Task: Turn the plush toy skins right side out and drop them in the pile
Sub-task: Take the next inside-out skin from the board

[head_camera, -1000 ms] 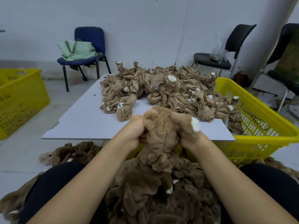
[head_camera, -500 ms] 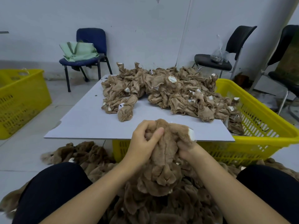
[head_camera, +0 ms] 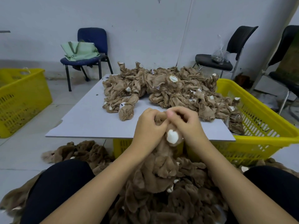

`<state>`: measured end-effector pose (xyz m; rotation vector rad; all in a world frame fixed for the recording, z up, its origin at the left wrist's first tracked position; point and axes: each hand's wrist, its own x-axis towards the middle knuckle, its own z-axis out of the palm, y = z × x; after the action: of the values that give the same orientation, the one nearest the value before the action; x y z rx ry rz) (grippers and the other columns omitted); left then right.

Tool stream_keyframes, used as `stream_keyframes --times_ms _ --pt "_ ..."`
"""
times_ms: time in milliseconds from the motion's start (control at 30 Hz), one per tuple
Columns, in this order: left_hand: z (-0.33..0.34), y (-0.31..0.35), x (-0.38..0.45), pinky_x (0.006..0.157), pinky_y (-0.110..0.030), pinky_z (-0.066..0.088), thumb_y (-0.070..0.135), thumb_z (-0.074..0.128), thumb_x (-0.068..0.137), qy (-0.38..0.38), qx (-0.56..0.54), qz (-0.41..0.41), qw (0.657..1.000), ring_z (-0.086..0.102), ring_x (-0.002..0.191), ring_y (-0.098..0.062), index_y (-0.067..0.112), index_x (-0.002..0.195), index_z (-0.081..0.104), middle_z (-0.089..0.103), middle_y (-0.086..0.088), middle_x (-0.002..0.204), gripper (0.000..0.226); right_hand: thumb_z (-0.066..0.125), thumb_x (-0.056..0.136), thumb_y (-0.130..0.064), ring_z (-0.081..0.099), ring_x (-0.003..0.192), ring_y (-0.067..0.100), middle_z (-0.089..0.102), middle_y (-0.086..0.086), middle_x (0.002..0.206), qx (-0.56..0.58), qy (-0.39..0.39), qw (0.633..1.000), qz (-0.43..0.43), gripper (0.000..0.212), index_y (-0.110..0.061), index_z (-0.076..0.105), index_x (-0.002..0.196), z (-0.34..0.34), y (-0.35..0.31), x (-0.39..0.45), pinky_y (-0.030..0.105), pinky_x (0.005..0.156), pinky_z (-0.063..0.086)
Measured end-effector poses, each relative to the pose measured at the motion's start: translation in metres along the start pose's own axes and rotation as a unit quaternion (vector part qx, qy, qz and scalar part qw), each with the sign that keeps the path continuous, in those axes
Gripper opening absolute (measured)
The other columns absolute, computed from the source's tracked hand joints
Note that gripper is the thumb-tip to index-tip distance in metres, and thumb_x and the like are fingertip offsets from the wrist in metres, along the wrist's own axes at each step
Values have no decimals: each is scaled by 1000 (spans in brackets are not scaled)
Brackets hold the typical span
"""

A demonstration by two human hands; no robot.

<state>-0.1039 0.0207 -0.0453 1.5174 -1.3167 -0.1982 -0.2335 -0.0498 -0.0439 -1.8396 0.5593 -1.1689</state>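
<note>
A brown furry plush skin (head_camera: 163, 159) with a white patch hangs between my hands over my lap. My left hand (head_camera: 149, 126) grips its upper part from the left. My right hand (head_camera: 186, 123) pinches the top of it from the right, fingers curled, right against the left hand. Under the skin lies a pile of fluffy, right-side-out skins (head_camera: 169, 199) between my knees and on the floor. A heap of inside-out tan skins (head_camera: 161, 89) covers the back of the white board (head_camera: 84, 123).
A yellow basket (head_camera: 262, 126) stands under the board's right side, holding a few skins. Another yellow basket (head_camera: 21, 97) is on the floor at left. A blue chair (head_camera: 90, 50) with a green bag and two black chairs (head_camera: 229, 50) stand by the wall.
My hands have come together on the skin's top, and the right hand moved up and over it. The white patch now faces me between my hands.
</note>
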Motion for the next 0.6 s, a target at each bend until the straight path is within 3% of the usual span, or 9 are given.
stream_keyframes --times_ms 67,167,233,267,367,467,600 --pt "1 -8 2 56 -18 34 32 64 86 -54 8 -17 998 51 62 -5 27 66 55 55 8 67 22 69 94 -27 67 88 10 72 -5 89 -64 -35 997 13 10 -17 73 94 1 7 -5 24 77 53" --pt "-1 -23 -4 77 -26 52 26 64 90 -143 -76 -48 986 67 88 -2 34 91 66 73 9 90 8 66 98 -21 66 86 20 70 1 86 -53 -62 996 43 13 -11 71 92 2 11 -12 32 76 53" --pt "-6 -31 -8 86 -29 54 34 61 90 -167 -81 -22 982 67 98 -7 29 103 63 72 9 101 15 63 100 -20 64 84 23 68 4 85 -45 -65 996 47 16 -13 69 87 3 9 -14 34 76 52" --pt "-9 -33 -9 82 -24 52 39 59 89 -160 -74 0 984 65 93 -5 25 102 62 69 11 97 19 62 100 -19 64 82 23 68 7 85 -36 -64 996 53 17 -14 67 84 3 8 -14 36 75 52" --pt "-15 -31 -11 59 -19 35 42 50 93 -94 -88 28 991 43 63 -4 18 74 49 47 13 67 31 62 100 -18 60 75 16 65 12 82 -20 -49 996 70 19 -12 66 82 7 1 -15 33 70 50" --pt "-12 -20 -11 55 -21 29 32 53 96 -52 -80 12 995 35 58 -6 21 62 40 37 10 59 37 61 100 -16 57 72 13 61 16 80 -12 -22 997 68 21 -3 63 84 11 -4 -13 28 67 47" --pt "-14 -18 -8 55 -29 34 17 52 99 -12 -124 -12 992 40 57 -10 11 61 55 46 -2 56 39 62 98 -12 52 71 12 57 16 77 -25 -4 998 49 21 0 59 81 17 -9 -4 26 66 45"
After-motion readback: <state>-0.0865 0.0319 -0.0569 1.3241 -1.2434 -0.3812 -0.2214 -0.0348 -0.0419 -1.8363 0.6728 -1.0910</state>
